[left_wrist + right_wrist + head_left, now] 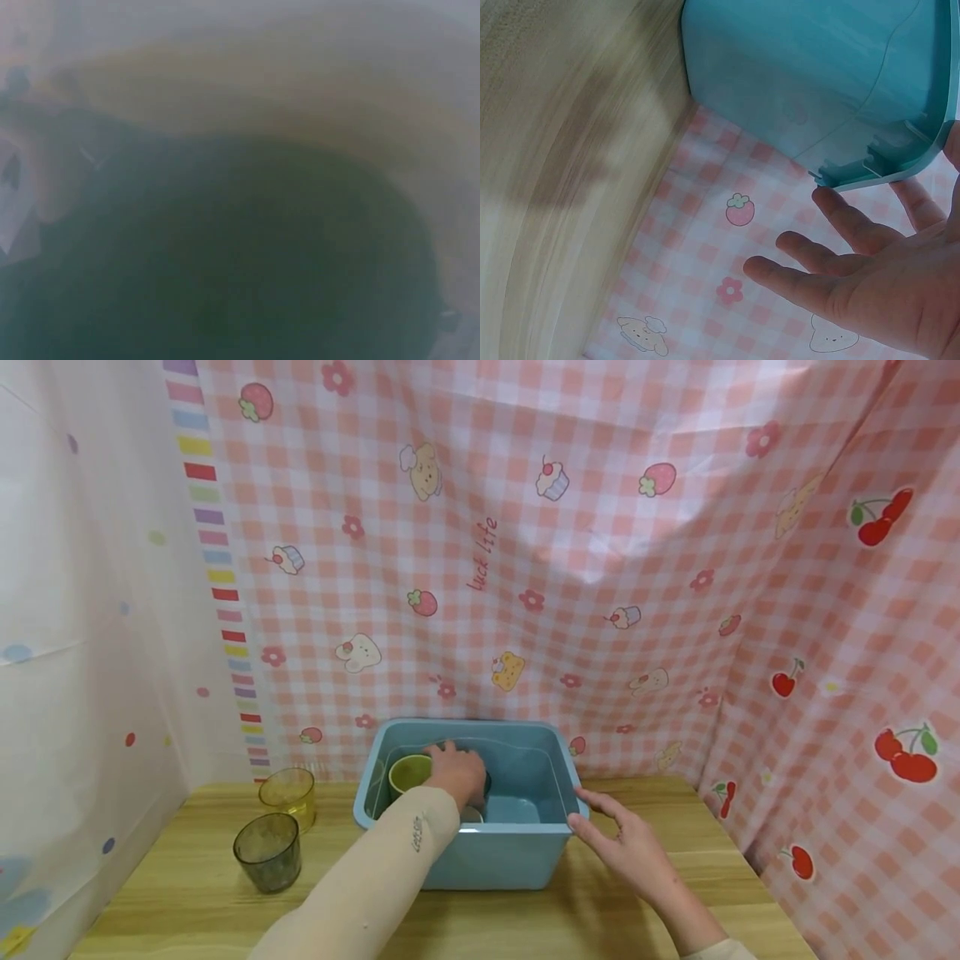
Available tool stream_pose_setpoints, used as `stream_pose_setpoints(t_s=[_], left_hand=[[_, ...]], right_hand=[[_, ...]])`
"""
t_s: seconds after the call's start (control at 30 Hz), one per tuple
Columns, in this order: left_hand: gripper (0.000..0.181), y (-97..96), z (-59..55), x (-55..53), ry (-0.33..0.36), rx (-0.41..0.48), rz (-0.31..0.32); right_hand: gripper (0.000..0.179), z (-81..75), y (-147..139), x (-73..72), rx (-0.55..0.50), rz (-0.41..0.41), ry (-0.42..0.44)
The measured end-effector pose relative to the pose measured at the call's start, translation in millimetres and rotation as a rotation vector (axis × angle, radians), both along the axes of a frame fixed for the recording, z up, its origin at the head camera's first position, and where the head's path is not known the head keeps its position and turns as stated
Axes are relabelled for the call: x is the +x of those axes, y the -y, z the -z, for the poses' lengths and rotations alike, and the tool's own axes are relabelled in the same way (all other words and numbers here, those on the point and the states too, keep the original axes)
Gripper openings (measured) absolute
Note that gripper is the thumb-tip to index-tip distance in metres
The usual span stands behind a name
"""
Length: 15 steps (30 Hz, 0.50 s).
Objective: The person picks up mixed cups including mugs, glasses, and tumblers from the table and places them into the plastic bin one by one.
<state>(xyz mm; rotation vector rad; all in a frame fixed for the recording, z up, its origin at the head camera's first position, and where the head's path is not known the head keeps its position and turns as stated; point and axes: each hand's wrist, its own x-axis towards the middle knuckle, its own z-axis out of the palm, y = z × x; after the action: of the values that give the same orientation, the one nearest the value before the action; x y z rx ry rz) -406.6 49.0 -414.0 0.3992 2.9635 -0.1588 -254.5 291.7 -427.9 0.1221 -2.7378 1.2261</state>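
Note:
A blue plastic bin [495,860] stands on the wooden table. My left hand [456,770] reaches down inside it, beside a green cup [409,770] at the left. Part of a pale rim shows under the wrist and a dark edge to the right of the hand; the fingers' lower parts are hidden, so a grip cannot be made out. In the left wrist view all is hazy, with a large dark green round shape [247,247]. My right hand [626,843] touches the bin's right rim, its fingers mostly straight and spread in the right wrist view.
Left of the bin, a yellow glass cup [291,797] and a dark grey glass cup [268,853] stand on the wooden table [180,877]. A pink checked cloth [480,635] hangs behind the bin, and a white dotted cloth [82,610] hangs at the left.

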Motion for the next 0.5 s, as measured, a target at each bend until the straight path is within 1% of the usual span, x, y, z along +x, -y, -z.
stream_pose_setpoints(t_s=[0.1, 0.33, 0.43, 0.5], left_hand=[[0.071, 1.2, 0.2, -0.3, -0.006, 0.005, -0.005], [0.051, 1.2, -2.1, 3.3, -0.011, 0.032, -0.024], [0.05, 0.3, -0.6, 1.3, -0.015, 0.041, -0.03], [0.052, -0.8, -0.4, 0.6, -0.014, 0.042, -0.034]], right_hand=[[0.056, -0.2, 0.0, -0.3, 0.001, 0.001, 0.0], [0.056, 0.3, -0.6, -0.6, -0.006, -0.004, -0.002], [0.056, 0.4, -0.9, -0.5, -0.004, -0.002, -0.002], [0.056, 0.4, -1.2, -0.4, 0.001, 0.001, -0.001]])
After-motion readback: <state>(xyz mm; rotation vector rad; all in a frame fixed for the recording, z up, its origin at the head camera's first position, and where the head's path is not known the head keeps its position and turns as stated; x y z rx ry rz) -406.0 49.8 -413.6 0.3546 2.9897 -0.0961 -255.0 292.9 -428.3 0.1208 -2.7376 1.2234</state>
